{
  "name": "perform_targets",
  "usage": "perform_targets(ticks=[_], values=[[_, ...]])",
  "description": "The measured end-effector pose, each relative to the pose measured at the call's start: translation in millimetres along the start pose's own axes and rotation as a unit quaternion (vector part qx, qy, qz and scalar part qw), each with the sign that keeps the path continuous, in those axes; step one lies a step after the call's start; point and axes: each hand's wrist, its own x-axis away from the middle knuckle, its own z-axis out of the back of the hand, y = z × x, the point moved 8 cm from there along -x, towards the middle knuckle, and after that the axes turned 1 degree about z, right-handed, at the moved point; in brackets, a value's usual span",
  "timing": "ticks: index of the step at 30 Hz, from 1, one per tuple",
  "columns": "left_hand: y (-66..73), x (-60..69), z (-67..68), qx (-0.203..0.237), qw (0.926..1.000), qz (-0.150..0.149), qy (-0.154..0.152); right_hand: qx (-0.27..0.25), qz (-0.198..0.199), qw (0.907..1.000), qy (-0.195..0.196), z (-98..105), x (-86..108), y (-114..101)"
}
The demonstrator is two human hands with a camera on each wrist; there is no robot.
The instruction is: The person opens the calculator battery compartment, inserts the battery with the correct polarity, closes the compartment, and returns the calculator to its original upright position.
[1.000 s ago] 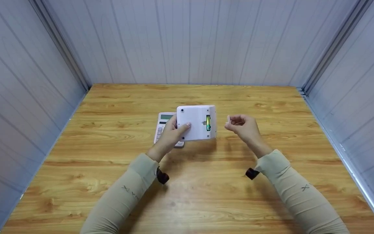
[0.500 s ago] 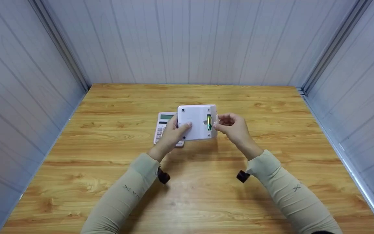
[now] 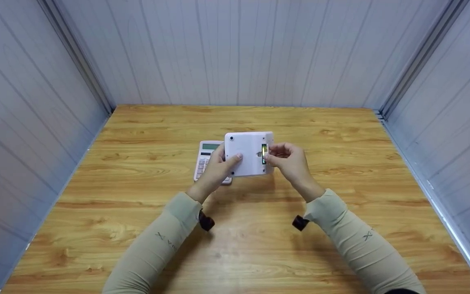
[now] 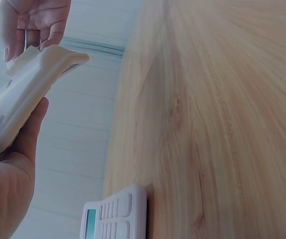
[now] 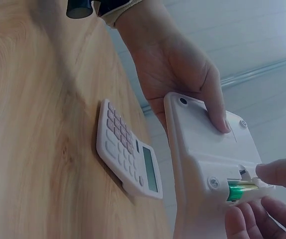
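Note:
Held up above the table is a white calculator, its back turned toward the head camera. My left hand grips its left side, thumb across the back and fingers behind. A green and gold battery lies in the open compartment near the right edge. Between thumb and fingers, my right hand pinches a small white battery cover against that compartment, with part of the battery still exposed. The held calculator's key side is hidden.
A second pale calculator lies face up on the wooden table, partly behind the left hand. Pale panel walls enclose the table at the back and both sides.
My right hand has moved left with the battery cover, from apart to against the open compartment. The left hand and held calculator have shifted only slightly right.

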Motion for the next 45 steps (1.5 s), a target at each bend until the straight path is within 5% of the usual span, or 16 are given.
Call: perform_targets(ticks=[29, 39, 45], values=[[-0.4, 2.2, -6.1, -0.018, 0.9998, 0.010, 0.002, 0.047, 0.049, 0.9976, 0.011, 0.1, -2.0, 1.0], [2.2, 3.0, -6.3, 0.017, 0.9998, -0.008, -0.011, 0.080, 0.014, 0.9964, 0.025, 10.4, -5.6, 6.6], [3.4, 3.1, -5.7, 0.029, 0.9995, -0.013, -0.010, 0.076, -0.013, 0.9970, -0.007, 8.7, -9.1, 14.3]])
